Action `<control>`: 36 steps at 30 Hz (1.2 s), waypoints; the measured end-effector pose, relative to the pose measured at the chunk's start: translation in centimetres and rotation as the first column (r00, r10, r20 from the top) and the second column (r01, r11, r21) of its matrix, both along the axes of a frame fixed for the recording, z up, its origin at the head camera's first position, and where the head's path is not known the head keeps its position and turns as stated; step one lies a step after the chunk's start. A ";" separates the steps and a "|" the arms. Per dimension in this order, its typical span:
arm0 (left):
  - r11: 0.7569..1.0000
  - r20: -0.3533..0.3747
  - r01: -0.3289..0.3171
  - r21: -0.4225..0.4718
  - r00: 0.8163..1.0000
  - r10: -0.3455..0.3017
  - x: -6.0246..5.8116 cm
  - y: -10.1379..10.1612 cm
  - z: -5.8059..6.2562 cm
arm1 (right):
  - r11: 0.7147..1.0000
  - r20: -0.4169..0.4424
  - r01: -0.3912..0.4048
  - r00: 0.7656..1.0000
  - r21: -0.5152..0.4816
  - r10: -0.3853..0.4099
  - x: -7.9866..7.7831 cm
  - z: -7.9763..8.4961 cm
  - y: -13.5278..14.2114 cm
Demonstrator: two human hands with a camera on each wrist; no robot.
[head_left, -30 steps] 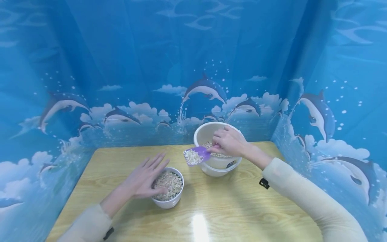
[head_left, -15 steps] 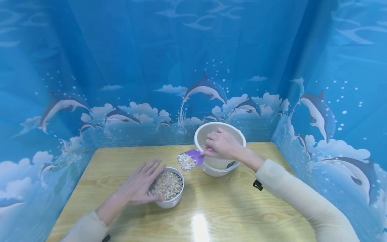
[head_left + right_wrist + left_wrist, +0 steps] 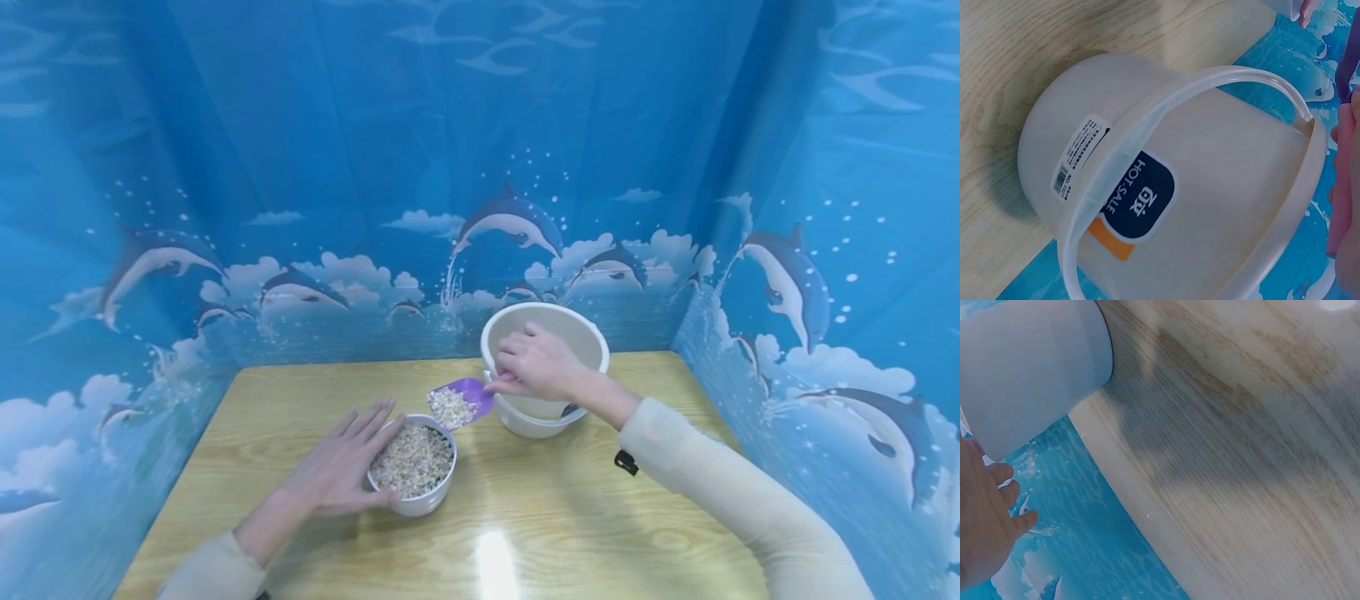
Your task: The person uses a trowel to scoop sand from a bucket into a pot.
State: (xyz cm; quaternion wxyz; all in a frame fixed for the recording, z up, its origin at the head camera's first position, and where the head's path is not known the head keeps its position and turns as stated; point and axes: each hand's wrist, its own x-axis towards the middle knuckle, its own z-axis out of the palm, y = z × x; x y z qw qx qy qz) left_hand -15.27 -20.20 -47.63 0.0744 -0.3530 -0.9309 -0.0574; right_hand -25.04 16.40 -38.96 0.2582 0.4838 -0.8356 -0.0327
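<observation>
My right hand (image 3: 536, 362) grips a small toy shovel (image 3: 476, 395) by its pink handle (image 3: 1340, 181). The purple scoop carries pale gravel-like bits (image 3: 450, 408), and its tip is over the far right rim of a white pot (image 3: 426, 505). Pale bits of the same kind fill the pot close to its rim, with some dark matter at the edge. Against the pot's left side rests my left hand (image 3: 341, 467), fingers straight and spread, thumb by the near rim. The left wrist view shows the pot's smooth wall (image 3: 1035, 362) beside the fingers.
A white bucket (image 3: 534, 427) with a bail handle (image 3: 1129, 134) and a dark label (image 3: 1141, 197) stands behind, under my right forearm. Both containers are on a wood-grain table (image 3: 585, 517). A blue dolphin-print curtain (image 3: 420, 167) surrounds the table on three sides.
My right hand has brought the loaded shovel left and down, from beside the bucket to the pot's rim. My left hand has shifted slightly outward, its thumb moving from above the contents to the rim.
</observation>
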 end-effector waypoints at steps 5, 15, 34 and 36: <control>1.000 -0.003 -0.006 0.004 1.000 0.006 -0.1 0.0 -0.2 | 1.000 -0.015 -0.007 1.000 0.003 0.007 -0.2 -0.2 -0.5; 1.000 -0.007 -0.009 0.002 1.000 0.009 -0.1 0.0 -0.4 | 1.000 -0.037 -0.016 0.999 0.025 0.017 -0.5 -0.6 -1.3; 1.000 -0.031 -0.012 0.005 0.999 0.012 -0.1 0.0 -0.5 | 0.994 -0.047 0.015 0.999 0.112 -0.010 -0.7 -0.9 -2.5; 1.000 -0.029 -0.015 -0.001 0.999 0.014 -0.1 0.0 -0.5 | 0.993 -0.053 0.014 0.999 0.117 -0.008 -0.7 -1.0 -2.6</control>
